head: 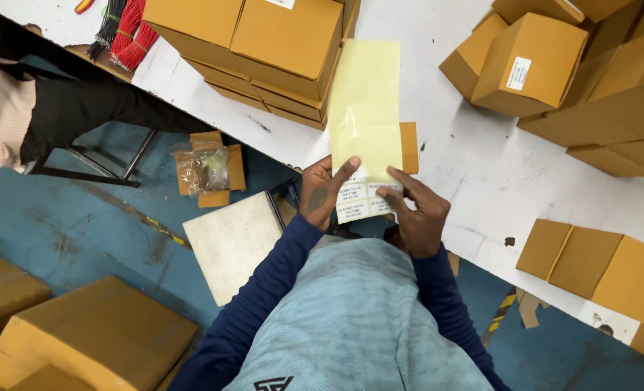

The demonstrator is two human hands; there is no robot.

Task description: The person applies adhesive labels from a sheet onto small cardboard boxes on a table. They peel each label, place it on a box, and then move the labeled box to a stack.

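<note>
I hold a long yellow backing sheet (364,101) with both hands; most of it is bare, and a few white printed labels (360,201) remain at its near end. My left hand (323,192) grips the sheet's lower left edge, thumb on top. My right hand (416,214) pinches the lower right, fingers on the labels. The sheet stands over the edge of a white worktable (474,166), partly covering a small brown cardboard piece (409,147).
Stacked brown cartons (264,51) sit at the table's back left, more cartons (532,61) at the right, flattened box blanks (597,261) near the right edge. Red and black wire bundles (126,29) lie far left. On the blue floor: cartons (90,337), a white board (231,242), a bagged box (207,168).
</note>
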